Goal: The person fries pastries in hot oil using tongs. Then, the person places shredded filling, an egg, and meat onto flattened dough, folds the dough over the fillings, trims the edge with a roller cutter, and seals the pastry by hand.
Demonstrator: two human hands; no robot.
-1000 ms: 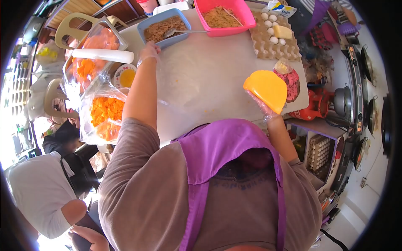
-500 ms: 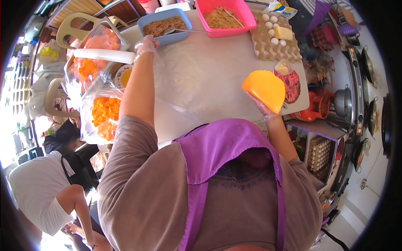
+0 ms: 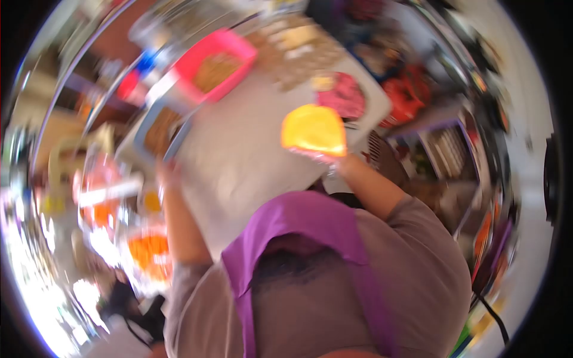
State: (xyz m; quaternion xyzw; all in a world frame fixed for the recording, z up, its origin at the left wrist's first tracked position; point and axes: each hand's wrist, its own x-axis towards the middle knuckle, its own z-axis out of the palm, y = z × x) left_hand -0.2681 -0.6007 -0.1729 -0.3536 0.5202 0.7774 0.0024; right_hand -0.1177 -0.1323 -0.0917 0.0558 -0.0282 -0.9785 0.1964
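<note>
My right hand [image 3: 327, 157], in a clear plastic glove, holds a flat orange half-round piece [image 3: 314, 130] from below; it looks like folded dough. The piece is up over the right side of the table. My left hand [image 3: 169, 172] is at the near corner of a blue tub [image 3: 181, 138] with brown filling in it. Motion smears its fingers, and I cannot tell whether they grip the rim. Beyond the blue tub stands a pink tub [image 3: 248, 55] with a light-brown crumbly filling.
The white table [image 3: 239, 149] lies ahead. An egg tray [image 3: 316, 59] is at its far edge, near a round pink patterned thing [image 3: 341, 95]. Bags of orange stuff [image 3: 149, 255] are at the left. A red gas cylinder [image 3: 406, 95] stands beyond the right edge.
The whole view has turned and blurred, with the table now slanting. My right hand still holds the orange piece. My left hand is still by the blue tub.
</note>
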